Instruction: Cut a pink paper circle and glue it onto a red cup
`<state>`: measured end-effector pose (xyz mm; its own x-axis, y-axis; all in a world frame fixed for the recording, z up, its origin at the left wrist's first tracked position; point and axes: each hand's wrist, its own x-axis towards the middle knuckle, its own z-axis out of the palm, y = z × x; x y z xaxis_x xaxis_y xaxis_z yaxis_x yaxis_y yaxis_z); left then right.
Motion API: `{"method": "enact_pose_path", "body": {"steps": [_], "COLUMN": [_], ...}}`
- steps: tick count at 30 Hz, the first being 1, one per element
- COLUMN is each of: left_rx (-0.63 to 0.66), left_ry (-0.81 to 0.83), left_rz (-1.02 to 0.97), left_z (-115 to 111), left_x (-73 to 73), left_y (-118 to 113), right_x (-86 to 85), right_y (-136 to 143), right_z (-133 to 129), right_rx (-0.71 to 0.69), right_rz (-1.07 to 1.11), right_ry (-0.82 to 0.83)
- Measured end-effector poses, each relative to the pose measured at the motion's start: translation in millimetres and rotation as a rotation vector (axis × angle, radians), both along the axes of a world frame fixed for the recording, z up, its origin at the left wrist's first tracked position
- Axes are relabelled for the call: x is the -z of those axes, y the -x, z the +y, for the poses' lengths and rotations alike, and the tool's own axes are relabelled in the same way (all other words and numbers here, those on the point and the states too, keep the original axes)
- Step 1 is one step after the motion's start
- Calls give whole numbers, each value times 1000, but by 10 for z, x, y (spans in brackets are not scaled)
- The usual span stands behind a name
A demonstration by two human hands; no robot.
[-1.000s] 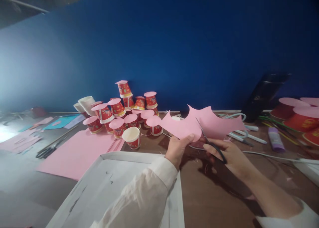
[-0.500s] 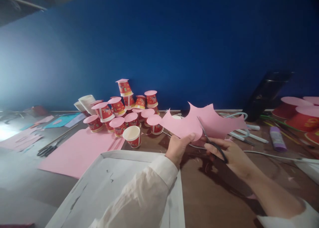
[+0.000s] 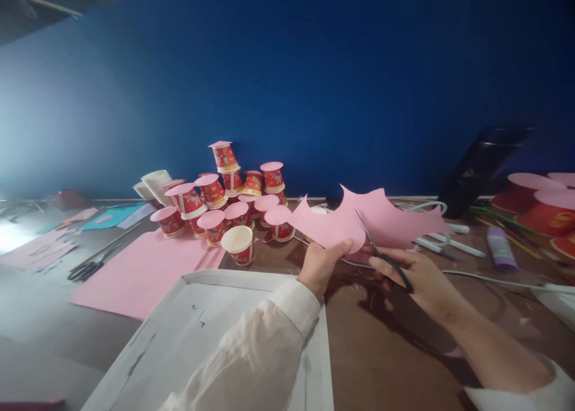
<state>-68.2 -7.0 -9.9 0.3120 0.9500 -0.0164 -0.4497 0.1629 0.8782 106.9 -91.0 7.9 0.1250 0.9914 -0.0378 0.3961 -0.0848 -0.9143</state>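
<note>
- The left hand (image 3: 320, 268) pinches the lower edge of a piece of pink paper (image 3: 327, 226), thumb on top; its other fingers are mostly hidden behind.
- The right hand (image 3: 420, 282) is curled around the handles of the scissors (image 3: 378, 253), with a dark handle loop showing by the thumb.
- One blade lies across the front of the pink paper, pointing up and away; how far apart the blades stand cannot be told.
- The pink paper is held up above the desk (image 3: 377, 363), between the hands and the blue wall (image 3: 287, 81), its upper edge scalloped into sharp points.
- Left of the left hand, small red cups (image 3: 212, 192) stand upside down in a cluster, some stacked, most with pink discs on top.
- One cup (image 3: 238, 243) stands upright in front of them, open side up.
- Pink sheets (image 3: 139, 273) lie farther left, with spare scissors (image 3: 85, 270) beside them.
- A white panel (image 3: 179, 327) lies beneath the left sleeve (image 3: 251, 345).
- Right of the pink paper are white pens (image 3: 467, 246) and a purple glue stick (image 3: 501, 249).
- Larger red tubs (image 3: 559, 216) with pink discs on top sit at the right edge.
</note>
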Motion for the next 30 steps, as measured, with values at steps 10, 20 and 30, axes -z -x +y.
{"method": "enact_pose_path", "body": {"steps": [10,20,30], "left_rx": [-1,20,10], "left_ry": [-19,-23,-24], "left_rz": [20,5,12], "left_z": [35,55,37], "left_x": [46,76,45], "left_y": [0,4,9], "right_x": [-18,-27,-55], "right_y": [-3,10,10], "right_z": [1,-3,2], "right_rx": [0,47,44], "right_rz": [-36,-1,-21], "right_ry": [-35,6,-34]}}
